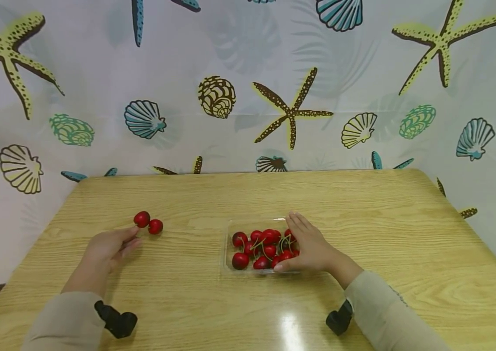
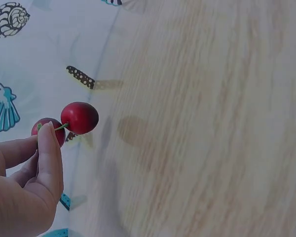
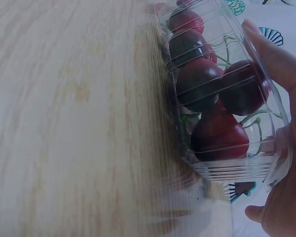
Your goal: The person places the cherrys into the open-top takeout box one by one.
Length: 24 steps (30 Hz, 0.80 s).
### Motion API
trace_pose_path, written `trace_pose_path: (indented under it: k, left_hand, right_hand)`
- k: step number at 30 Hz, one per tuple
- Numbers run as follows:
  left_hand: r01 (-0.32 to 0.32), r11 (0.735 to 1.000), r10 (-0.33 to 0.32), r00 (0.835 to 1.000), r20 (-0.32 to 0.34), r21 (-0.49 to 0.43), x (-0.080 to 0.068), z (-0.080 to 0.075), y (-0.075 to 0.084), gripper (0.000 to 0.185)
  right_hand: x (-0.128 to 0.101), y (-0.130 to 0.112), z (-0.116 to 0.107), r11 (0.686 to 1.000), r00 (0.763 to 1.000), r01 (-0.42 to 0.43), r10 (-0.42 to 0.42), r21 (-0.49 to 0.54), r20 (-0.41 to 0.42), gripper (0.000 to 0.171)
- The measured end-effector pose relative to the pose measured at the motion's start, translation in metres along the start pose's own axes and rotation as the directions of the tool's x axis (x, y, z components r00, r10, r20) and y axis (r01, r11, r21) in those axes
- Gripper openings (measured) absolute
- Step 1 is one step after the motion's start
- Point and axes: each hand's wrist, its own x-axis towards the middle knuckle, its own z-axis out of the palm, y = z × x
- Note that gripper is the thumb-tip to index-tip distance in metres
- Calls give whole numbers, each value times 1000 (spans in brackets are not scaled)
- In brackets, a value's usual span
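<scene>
On the left, my left hand (image 1: 109, 247) pinches two red cherries (image 1: 156, 226) by their green stem, between thumb and fingertips. In the left wrist view one cherry (image 2: 79, 117) is in full sight, while the fingers partly cover the other. A clear plastic container (image 3: 237, 173) full of red cherries (image 1: 240, 261) with green stems sits near the middle of the wooden table. My right hand (image 1: 311, 248) spans its right end and grips it, thumb at the near edge and fingers at the far edge. The palm hides some of the cherries there.
The light wooden table (image 1: 195, 307) reaches back to a white cloth (image 1: 178, 63) printed with shells and starfish. The same cloth shows along both sides. A black wrist camera (image 1: 118, 321) is strapped at each sleeve.
</scene>
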Motion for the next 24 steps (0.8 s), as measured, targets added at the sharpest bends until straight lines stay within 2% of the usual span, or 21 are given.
trace_pose_path:
  k: [5, 11, 18, 24]
  left_hand:
    - [-69, 996, 65, 996, 65, 62, -3, 8, -1, 8]
    - [-166, 972, 145, 981, 133, 166, -6, 19, 0, 44]
    - [-215, 953, 177, 967, 181, 212, -11, 35, 3, 45]
    - [-256, 928, 201, 955, 217, 272, -18, 49, 5, 44]
  right_hand:
    - [-1, 0, 1, 1000, 1000, -5, 5, 6, -1, 109]
    - [0, 1, 1, 1000, 1000, -6, 6, 4, -5, 110]
    - [0, 0, 0, 1000, 1000, -17, 17, 13, -1, 110]
    - [0, 0, 0, 1000, 1000, -20, 20, 17, 3, 110]
